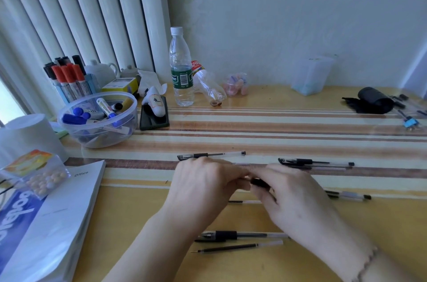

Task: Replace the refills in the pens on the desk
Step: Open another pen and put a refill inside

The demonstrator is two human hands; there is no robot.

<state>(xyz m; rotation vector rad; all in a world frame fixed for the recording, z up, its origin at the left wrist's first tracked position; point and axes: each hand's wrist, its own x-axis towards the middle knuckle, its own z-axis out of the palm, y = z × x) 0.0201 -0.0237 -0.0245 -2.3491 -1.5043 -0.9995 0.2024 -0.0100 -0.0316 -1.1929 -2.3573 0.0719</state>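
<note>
Meeting at the frame's middle, both hands pinch one pen (260, 182) between them: the left hand (203, 187) closes its grip over one end, the right hand (293, 191) grasps the black end, of which only a short dark stub shows between the fingertips. At 12 o'clock of the hands a clear-barrelled pen with black grip (211, 155) lies on the striped worktop (277, 124). At 2 o'clock lies a pair of pens (315, 163); at 3 o'clock another (349, 195). At 6 o'clock a black-gripped pen (242, 235) lies just above a loose refill (235, 247), dark ink in a thin clear tube.
</note>
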